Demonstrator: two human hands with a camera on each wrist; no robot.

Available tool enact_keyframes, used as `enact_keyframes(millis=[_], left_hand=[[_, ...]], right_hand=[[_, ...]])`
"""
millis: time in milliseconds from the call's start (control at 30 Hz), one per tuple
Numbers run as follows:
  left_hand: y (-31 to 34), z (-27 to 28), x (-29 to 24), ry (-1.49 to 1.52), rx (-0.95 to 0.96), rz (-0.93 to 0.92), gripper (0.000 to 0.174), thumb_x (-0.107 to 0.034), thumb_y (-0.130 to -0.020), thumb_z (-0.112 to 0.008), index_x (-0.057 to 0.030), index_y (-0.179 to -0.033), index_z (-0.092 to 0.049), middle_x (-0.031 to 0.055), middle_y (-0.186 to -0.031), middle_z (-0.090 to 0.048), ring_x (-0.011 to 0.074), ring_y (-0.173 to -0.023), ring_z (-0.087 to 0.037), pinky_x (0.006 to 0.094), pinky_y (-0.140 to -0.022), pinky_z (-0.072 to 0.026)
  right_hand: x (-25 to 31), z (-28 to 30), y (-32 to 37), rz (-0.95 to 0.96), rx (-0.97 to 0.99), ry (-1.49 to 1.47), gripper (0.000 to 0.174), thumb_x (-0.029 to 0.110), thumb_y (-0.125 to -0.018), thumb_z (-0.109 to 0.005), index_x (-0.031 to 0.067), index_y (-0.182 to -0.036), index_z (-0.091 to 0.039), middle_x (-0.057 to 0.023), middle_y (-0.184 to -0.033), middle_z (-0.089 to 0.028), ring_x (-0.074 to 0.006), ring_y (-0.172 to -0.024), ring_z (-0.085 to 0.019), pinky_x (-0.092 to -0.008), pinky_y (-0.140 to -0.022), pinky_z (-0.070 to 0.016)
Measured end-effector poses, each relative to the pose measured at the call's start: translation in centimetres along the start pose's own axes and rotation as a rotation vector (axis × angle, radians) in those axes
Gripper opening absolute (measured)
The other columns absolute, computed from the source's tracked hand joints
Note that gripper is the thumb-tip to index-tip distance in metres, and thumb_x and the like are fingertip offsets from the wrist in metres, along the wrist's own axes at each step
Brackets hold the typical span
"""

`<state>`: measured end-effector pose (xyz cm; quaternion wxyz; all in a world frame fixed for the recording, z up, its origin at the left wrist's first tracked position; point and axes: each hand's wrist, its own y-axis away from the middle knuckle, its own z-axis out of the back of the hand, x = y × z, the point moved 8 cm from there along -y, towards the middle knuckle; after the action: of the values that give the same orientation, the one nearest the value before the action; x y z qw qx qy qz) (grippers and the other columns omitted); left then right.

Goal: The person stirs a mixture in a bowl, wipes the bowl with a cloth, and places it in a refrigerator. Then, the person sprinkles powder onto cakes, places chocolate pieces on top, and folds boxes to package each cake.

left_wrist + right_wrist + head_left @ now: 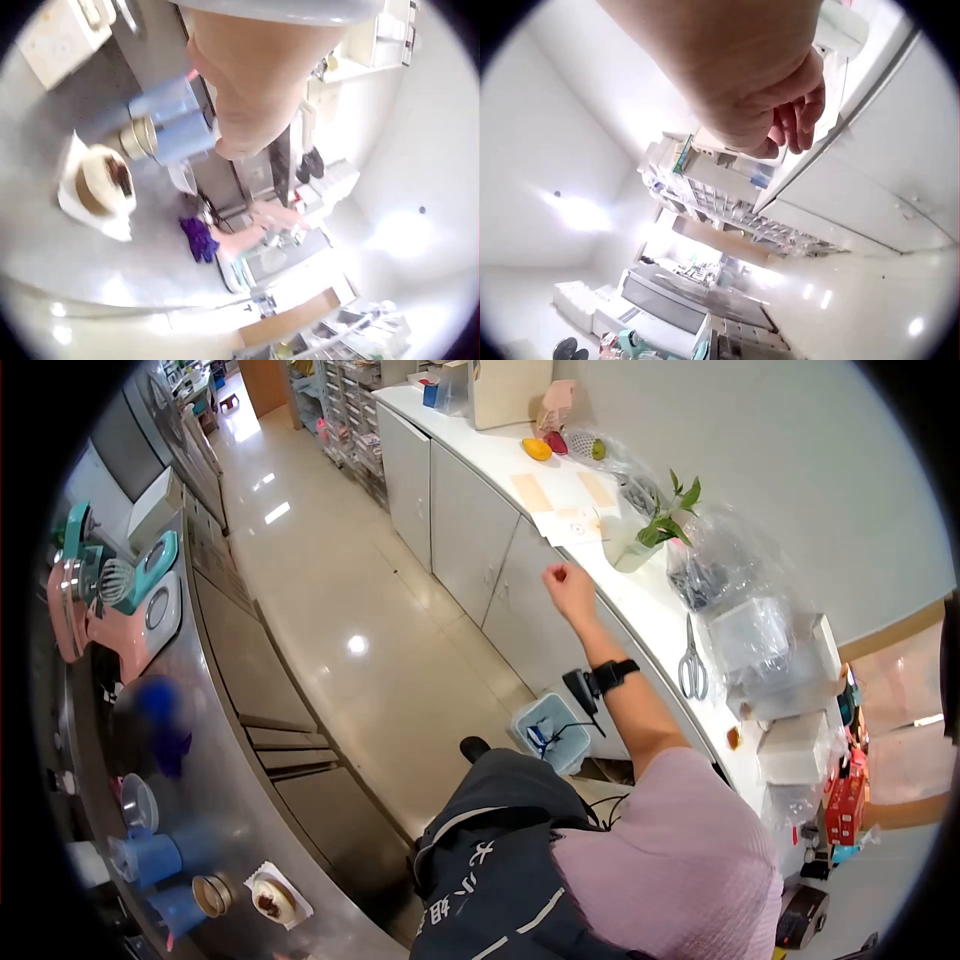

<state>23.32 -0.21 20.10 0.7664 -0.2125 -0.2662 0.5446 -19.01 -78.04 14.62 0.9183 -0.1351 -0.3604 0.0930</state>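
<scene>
Right hand [571, 592] empty, fingers loosely curled beside white counter [648, 605]. Left hand [247, 97]: grip can't tell. Cake [272, 901], near left, on white liner [300, 907], likely for clean lifting.

The near-left worktop [240, 790] is smooth metal with a soft sheen, while the right worktop [640, 595] has a smooth white finish above pale, flat-fronted doors [465, 510]. The floor [340, 580] is glossy and throws back bright spots of light. On the left, the pink mixer [70, 610] has a smooth, shiny shell and the whisk [115, 580] is metal wire; the blue jugs [152, 858] are translucent plastic. On the right lie flat paper sheets [572, 528], metal-bladed scissors [690, 660] and crinkled, glossy clear plastic bags [715, 560]. The bin [553, 732] looks like smooth plastic. The apron [490, 880] is dark matt cloth; the sleeve [670, 820] is textured cloth.
</scene>
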Motion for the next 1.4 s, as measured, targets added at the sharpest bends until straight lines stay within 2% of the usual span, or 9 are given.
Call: enact_keyframes(millis=[200,300,433,633,867,933,1033,1133,1400], left_hand=[[-5.0,3.6,-22.9,0.563,0.133,-0.113,0.036,-0.014,-0.087,-0.056,-0.0001,-0.12,-0.052,0.0182,-0.122,-0.046,0.0322,-0.108,-0.048,0.0401,-0.094,-0.0378],[-4.4,5.4,-28.6,0.561,0.284,-0.201,0.035,-0.009,-0.085,-0.058,0.0005,-0.118,-0.053,0.0167,-0.121,-0.045,0.0304,-0.105,-0.049,0.0378,-0.092,-0.0399],[-1.5,4.2,-30.5,0.879,0.525,-0.067,0.032,-0.002,-0.081,-0.06,0.0023,-0.112,-0.054,0.0148,-0.115,-0.047,0.0261,-0.098,-0.052,0.0341,-0.086,-0.0437],[-3.8,7.0,-37.7,0.921,0.585,-0.239,0.04,0.0,-0.078,-0.061,-0.001,-0.117,-0.053,0.0165,-0.115,-0.051,0.0318,-0.106,-0.051,0.0357,-0.092,-0.0411],[-13.9,12.4,-43.6,0.906,0.169,-0.28,0.067,-0.014,-0.075,-0.069,0.0005,-0.133,-0.037,0.0214,-0.131,-0.044,0.0382,-0.123,-0.039,0.0422,-0.103,-0.0297],[-16.0,14.6,-43.9,0.854,0.086,-0.306,0.074,-0.025,-0.075,-0.069,0.003,-0.134,-0.034,0.0236,-0.132,-0.041,0.0392,-0.125,-0.036,0.0435,-0.105,-0.0262],[-17.0,11.8,-42.1,1.006,0.602,0.052,0.038,-0.026,-0.078,-0.07,0.0034,-0.098,-0.059,0.0123,-0.075,-0.06,0.0184,-0.068,-0.057,0.0289,-0.063,-0.0448],[-15.9,10.8,-39.7,1.269,0.36,0.142,0.024,-0.02,-0.08,-0.07,0.002,-0.083,-0.061,-0.0038,-0.057,-0.044,0.0034,-0.055,-0.034,0.022,-0.047,-0.0279],[-13.0,11.8,-35.7,1.109,0.215,0.22,0.028,-0.023,-0.082,-0.068,-0.0002,-0.076,-0.054,0.0056,-0.053,-0.045,0.0129,-0.048,-0.039,0.0293,-0.045,-0.0327]], right_hand=[[-4.9,-3.5,-10.6,0.234,-0.209,0.674,0.057,0.032,-0.072,-0.068,-0.002,-0.116,-0.051,-0.0189,-0.122,-0.052,-0.0299,-0.104,-0.054,-0.0417,-0.08,-0.0471],[-8.0,-7.6,-12.8,0.09,0.188,0.762,0.061,0.032,-0.075,-0.064,-0.0078,-0.117,-0.045,-0.0236,-0.123,-0.046,-0.0326,-0.112,-0.048,-0.0417,-0.084,-0.0458],[-4.7,-10.0,-11.5,0.447,0.336,0.937,0.025,0.015,-0.08,-0.053,-0.0058,-0.094,-0.056,-0.0177,-0.09,-0.06,-0.0292,-0.081,-0.062,-0.0368,-0.065,-0.0515],[13.0,3.4,-7.4,0.652,-0.042,0.359,0.005,0.007,-0.079,-0.051,0.0055,-0.076,-0.054,-0.0109,-0.065,-0.059,-0.0279,-0.054,-0.058,-0.0365,-0.048,-0.0457],[18.0,3.1,-3.7,0.302,0.622,-0.842,0.023,0.016,-0.092,-0.047,-0.001,-0.082,-0.058,0.0071,-0.065,-0.043,-0.0026,-0.061,-0.037,-0.0201,-0.053,-0.0296],[18.1,0.5,-1.2,0.235,0.795,-1.007,0.021,0.014,-0.092,-0.047,-0.0039,-0.091,-0.058,0.0022,-0.074,-0.053,-0.0053,-0.068,-0.046,-0.0198,-0.062,-0.0358],[19.3,-2.0,2.2,0.009,1.032,-1.3,0.029,0.009,-0.088,-0.052,-0.01,-0.11,-0.055,-0.008,-0.092,-0.065,-0.0111,-0.081,-0.06,-0.0195,-0.073,-0.0448],[21.9,-2.2,3.0,0.085,0.943,-1.054,0.027,0.01,-0.084,-0.06,-0.0052,-0.107,-0.059,0.0017,-0.076,-0.06,-0.0063,-0.063,-0.05,-0.0224,-0.059,-0.041],[29.0,0.7,5.5,0.804,0.249,-0.568,0.031,0.011,-0.068,-0.076,0.0043,-0.095,-0.062,-0.0067,-0.076,-0.06,-0.0257,-0.077,-0.057,-0.0345,-0.074,-0.0461]])
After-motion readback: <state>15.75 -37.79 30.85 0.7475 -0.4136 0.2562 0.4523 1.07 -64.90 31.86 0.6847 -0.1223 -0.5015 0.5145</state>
